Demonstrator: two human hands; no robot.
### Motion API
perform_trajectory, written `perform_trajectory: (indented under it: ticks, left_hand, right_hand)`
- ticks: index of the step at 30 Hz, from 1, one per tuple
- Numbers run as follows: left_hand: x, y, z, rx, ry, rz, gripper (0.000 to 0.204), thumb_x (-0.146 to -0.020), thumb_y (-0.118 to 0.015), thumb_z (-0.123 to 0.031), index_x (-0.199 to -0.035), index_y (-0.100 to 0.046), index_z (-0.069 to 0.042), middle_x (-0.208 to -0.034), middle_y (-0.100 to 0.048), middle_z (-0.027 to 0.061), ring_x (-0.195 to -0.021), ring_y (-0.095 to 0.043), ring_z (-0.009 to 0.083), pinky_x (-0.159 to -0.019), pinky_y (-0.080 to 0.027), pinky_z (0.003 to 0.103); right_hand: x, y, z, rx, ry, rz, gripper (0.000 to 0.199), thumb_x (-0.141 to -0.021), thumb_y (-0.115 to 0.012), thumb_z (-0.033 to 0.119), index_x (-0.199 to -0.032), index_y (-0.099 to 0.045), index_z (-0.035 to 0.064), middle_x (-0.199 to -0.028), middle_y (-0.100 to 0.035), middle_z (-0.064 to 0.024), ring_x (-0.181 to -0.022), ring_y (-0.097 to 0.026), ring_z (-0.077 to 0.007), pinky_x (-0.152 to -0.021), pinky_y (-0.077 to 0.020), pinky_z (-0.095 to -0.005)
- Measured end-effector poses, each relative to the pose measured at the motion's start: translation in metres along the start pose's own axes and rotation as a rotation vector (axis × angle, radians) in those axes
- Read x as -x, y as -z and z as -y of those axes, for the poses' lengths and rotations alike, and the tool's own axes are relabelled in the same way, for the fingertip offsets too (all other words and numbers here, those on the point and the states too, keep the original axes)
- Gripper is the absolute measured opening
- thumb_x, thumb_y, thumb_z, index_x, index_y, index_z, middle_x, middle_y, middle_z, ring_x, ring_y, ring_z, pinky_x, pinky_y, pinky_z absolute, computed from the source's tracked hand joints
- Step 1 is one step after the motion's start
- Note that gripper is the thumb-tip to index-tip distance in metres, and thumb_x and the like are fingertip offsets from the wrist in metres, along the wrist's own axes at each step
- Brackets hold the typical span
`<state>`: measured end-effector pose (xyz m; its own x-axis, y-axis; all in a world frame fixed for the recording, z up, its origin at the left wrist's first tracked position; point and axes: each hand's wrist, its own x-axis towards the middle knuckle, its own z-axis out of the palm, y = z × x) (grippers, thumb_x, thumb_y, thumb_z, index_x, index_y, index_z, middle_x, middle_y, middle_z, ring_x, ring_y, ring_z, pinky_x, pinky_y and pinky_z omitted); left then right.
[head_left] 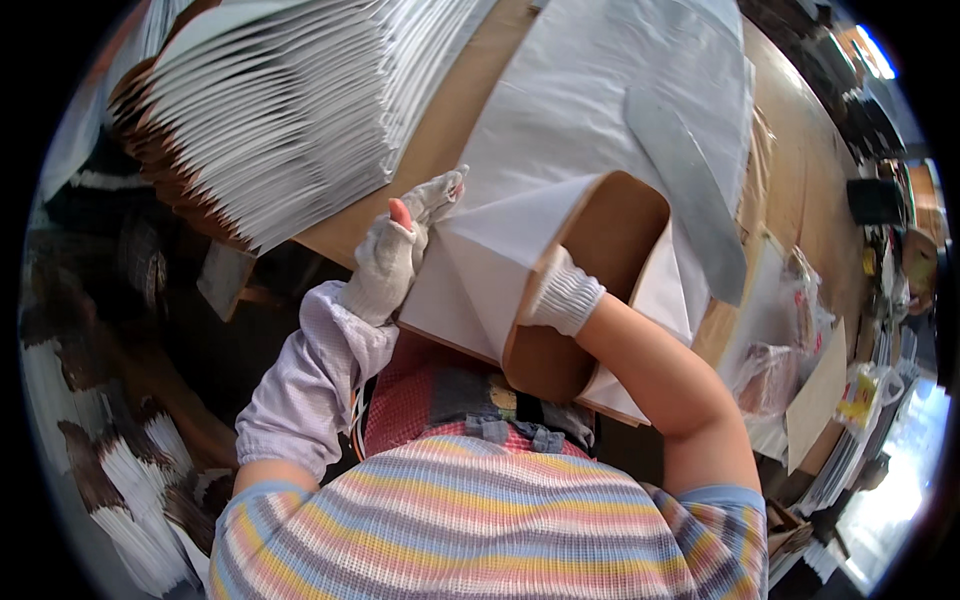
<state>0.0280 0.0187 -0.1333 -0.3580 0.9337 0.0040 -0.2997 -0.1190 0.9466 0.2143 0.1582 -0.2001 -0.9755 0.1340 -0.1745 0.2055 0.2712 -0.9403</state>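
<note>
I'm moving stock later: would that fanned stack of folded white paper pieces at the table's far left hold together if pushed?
Probably not. The fanned stack lies in loose, overlapping layers, so a push would likely slide them apart. The thin edges suggest single pieces are light and floppy. It already overhangs the table edge, so it may spill.

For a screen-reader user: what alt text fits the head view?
A person's gloved left hand and right hand fold a white paper sheet around a rounded brown board on a wooden table. A stack of folded white pieces lies beyond.
</note>
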Motion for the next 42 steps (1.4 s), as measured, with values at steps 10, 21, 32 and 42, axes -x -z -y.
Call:
perform_trajectory:
  ticks: [10, 21, 32, 42]
  left_hand:
    - [0.0, -0.01, 0.007, -0.425, -0.366, -0.025, 0.079, -0.104, -0.051, -0.054, -0.15, -0.041, 0.009, -0.157, -0.044, 0.0264, -0.145, -0.044, 0.0382, -0.122, -0.035, 0.049]
    - [-0.005, -0.024, -0.011, -1.298, -0.346, 0.309, 0.083, -0.096, -0.06, -0.05, -0.156, -0.037, 0.002, -0.163, -0.034, 0.0252, -0.152, -0.031, 0.0443, -0.123, -0.026, 0.054]
    - [-0.002, -0.054, -0.003, -1.708, -0.205, 0.302, 0.094, -0.087, -0.069, -0.046, -0.161, -0.03, -0.005, -0.167, -0.027, 0.0232, -0.156, -0.022, 0.0447, -0.124, -0.02, 0.059]
    - [0.001, -0.059, -0.005, -1.793, -0.236, 0.28, 0.097, -0.079, -0.075, -0.053, -0.155, -0.038, -0.005, -0.161, -0.036, 0.0226, -0.149, -0.031, 0.0438, -0.12, -0.026, 0.059]
  right_hand:
    - [-0.001, -0.004, 0.027, 0.412, -0.059, -0.019, 0.047, -0.097, -0.055, 0.038, -0.137, -0.062, 0.0162, -0.138, -0.063, -0.0098, -0.128, -0.058, -0.0291, -0.108, -0.0457, -0.0368]
    - [0.014, 0.07, 0.147, 1.041, -0.436, 0.376, 0.039, -0.09, -0.062, 0.034, -0.122, -0.07, 0.0131, -0.11, -0.073, -0.0096, -0.111, -0.068, -0.0307, -0.09, -0.0562, -0.0426]
    - [0.032, 0.099, 0.084, 0.91, -0.252, -0.58, 0.044, -0.092, -0.069, 0.031, -0.133, -0.065, 0.0142, -0.125, -0.069, -0.0061, -0.12, -0.062, -0.0273, -0.102, -0.0489, -0.0415]
    - [0.091, 0.156, 0.101, 0.749, -0.362, -0.812, 0.055, -0.088, -0.073, 0.038, -0.131, -0.063, 0.0058, -0.122, -0.069, -0.0163, -0.119, -0.064, -0.0345, -0.102, -0.0508, -0.0432]
